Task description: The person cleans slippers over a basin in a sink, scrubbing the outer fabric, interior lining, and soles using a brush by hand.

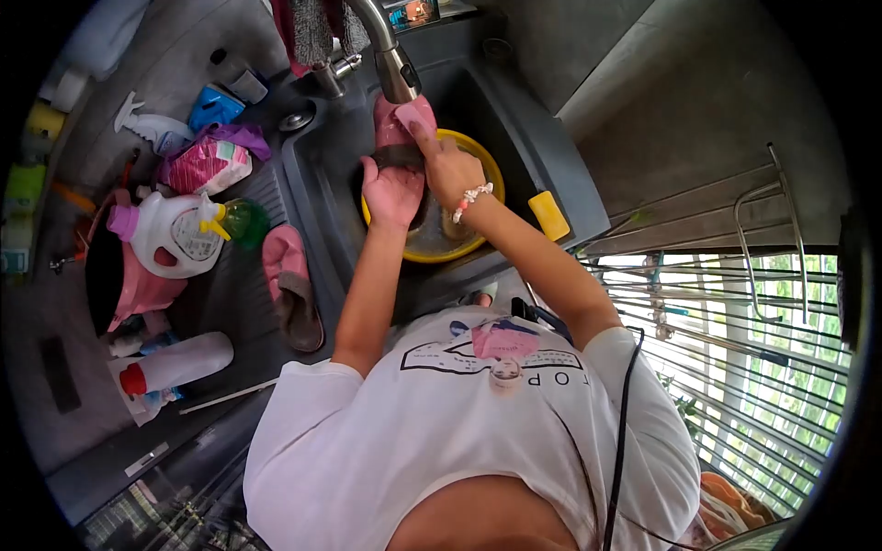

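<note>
Under the tap, a wet pink slipper (388, 124) with a dark grey inside is held over a yellow basin (497, 173) in the sink. My left hand (397, 195) is palm up at the slipper's near end, supporting it, with the thumb apart and the fingers partly hidden. From the right, my right hand (450, 173) reaches onto the slipper, its fingers on a small light pink piece (418, 116) whose kind I cannot make out. The matching slipper (292, 286), pink with a grey-brown inside, lies on the drainboard left of the sink.
The tap (399, 75) hangs just above my hands. A yellow sponge (549, 215) sits on the sink's right rim. Left of the sink stand a white detergent jug (175, 234), a green bottle (246, 223), a pink pack (209, 165) and a white bottle (184, 361).
</note>
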The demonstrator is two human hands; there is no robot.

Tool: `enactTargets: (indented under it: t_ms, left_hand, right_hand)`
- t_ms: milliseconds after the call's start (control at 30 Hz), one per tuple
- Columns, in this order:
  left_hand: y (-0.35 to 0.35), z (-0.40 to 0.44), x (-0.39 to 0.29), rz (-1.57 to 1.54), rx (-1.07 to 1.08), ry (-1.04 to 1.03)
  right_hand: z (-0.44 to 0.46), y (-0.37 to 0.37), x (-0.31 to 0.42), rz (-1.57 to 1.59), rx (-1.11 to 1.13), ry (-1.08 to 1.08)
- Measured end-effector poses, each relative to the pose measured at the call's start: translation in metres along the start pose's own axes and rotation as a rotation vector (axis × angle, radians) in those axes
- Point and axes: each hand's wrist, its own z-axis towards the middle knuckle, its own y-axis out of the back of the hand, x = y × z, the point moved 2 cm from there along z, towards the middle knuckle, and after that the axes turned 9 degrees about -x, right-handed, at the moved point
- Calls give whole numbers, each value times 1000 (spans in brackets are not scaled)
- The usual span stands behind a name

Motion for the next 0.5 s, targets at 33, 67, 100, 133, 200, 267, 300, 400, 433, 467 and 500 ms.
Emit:
enactTargets:
  t_ms: [33,67,100,133,200,267,300,400,433,467,500]
  left_hand:
    - [-1,1,0,14,-106,-57]
    - [-5,-2,-1,22,-108,-54]
    - [-4,-4,-2,116,-216,-58]
    - [-5,-6,-3,209,-322,-65]
    - [4,-6,0,232,-256,-93]
    - [33,-2,-5,-36,122,86]
    - [12,-5,2,209,-321,-108]
    - [0,-3,3,271,-321,-83]
    - [-4,-4,2,275,-338,-111]
    - [-3,-5,1,282,-340,-101]
    - [-1,-7,1,276,-282,-83]
  right_hand:
    - [-8,1,-2,-19,2,36]
    - [-20,5,1,-36,4,71]
    - [-32,12,1,-31,2,66]
    - [-46,16,1,-55,101,153]
    - [-49,20,-2,-68,201,233]
    - [-21,14,-17,-93,221,179]
    - [-10,-2,-31,-22,150,125]
    - [-18,5,-20,-3,156,42]
    - [-33,7,-16,10,180,88]
    - [-48,10,-14,21,206,136]
    - [-56,11,-12,-36,273,183]
